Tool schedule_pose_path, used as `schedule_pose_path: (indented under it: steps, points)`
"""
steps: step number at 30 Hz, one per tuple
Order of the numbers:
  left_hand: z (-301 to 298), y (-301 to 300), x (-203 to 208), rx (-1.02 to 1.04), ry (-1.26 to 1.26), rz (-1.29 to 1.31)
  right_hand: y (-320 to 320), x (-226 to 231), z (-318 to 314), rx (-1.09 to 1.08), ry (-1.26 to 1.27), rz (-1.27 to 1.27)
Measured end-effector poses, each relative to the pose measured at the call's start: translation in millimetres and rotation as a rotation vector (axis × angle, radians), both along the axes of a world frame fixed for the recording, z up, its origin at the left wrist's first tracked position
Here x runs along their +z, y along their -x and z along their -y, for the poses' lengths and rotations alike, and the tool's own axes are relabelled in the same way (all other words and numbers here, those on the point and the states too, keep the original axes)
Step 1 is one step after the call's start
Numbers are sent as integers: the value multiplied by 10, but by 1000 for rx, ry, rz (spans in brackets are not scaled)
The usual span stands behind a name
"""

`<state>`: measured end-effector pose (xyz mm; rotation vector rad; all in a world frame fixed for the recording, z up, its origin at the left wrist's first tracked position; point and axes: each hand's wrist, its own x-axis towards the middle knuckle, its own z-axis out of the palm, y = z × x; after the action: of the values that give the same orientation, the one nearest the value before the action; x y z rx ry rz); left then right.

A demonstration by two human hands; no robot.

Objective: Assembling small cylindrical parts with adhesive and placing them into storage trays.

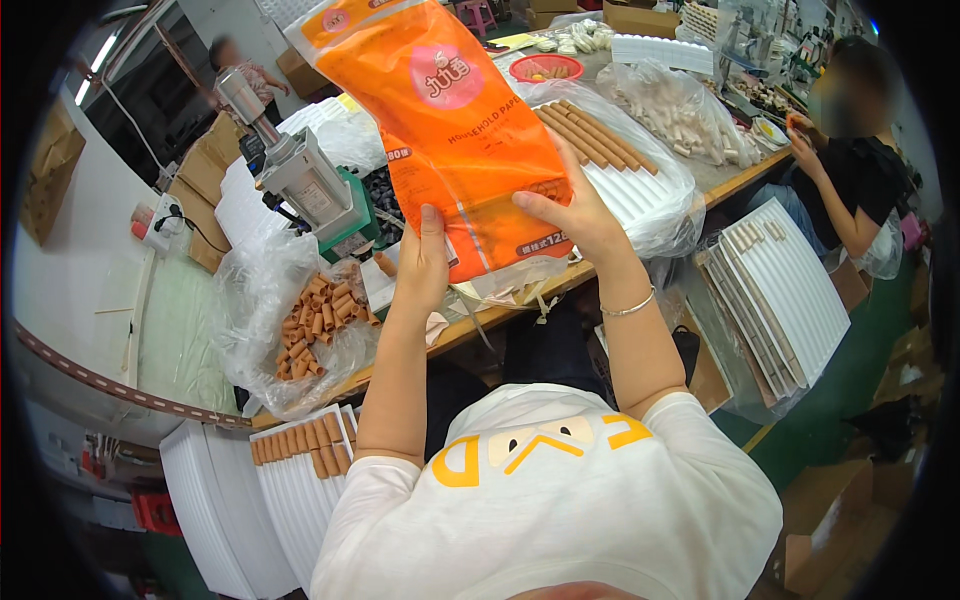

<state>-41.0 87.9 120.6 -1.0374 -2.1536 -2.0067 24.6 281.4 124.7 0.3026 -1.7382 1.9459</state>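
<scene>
Both my hands hold up a large orange plastic pack of paper tissues point(470, 150) above the workbench. My left hand point(425, 260) grips its lower left edge, the thumb lying on the front. At the lower right edge, my right hand point(580, 215) has its thumb across the front and its fingers mostly behind. The pack tilts, its top leaning to the left. Beyond its left side stands a small press point(315, 190) on a green base. Short brown tubes point(318, 325) are heaped in a clear plastic bag near my left forearm.
Long brown tubes point(600, 138) lie on a white ribbed tray point(640, 205) to the right. A red basket point(546, 68) and a bag of pale pieces point(680, 110) sit farther back. More ribbed trays point(780, 290) stand right; another tray point(295, 500) holds brown tubes lower left. A co-worker point(850, 150) sits at right.
</scene>
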Motion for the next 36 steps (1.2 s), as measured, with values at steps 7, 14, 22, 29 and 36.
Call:
schedule_pose_path:
  steps: [7,14,22,29,36]
  points:
    - [-36,209,-59,-162,-215,236,7,16,9,216,345,41]
    - [43,185,-67,-11,-176,95,80,-39,-45,197,779,-83]
    - [-24,114,-235,-149,-193,168,59,-19,-4,172,763,-76]
    - [116,189,-248,-286,-317,437,140,-80,-33,169,730,-31]
    - [27,50,-322,-288,-362,583,178,-23,36,252,880,-86]
